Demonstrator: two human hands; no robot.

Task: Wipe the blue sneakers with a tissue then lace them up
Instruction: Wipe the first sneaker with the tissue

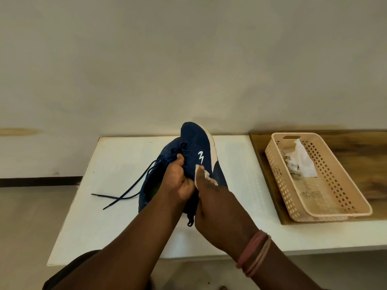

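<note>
Clearly wiping is underway: at frame centre the left hand (178,181) grips the blue sneaker (194,155) by its lace area, the right hand (217,206) pinching a tissue (206,174) against its side; lacing follows.

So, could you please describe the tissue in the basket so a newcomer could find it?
Right of the white table lies a wooden tray carrying a peach perforated basket. The tissue lies at its far end: crumpled and white, the only thing inside.
</note>
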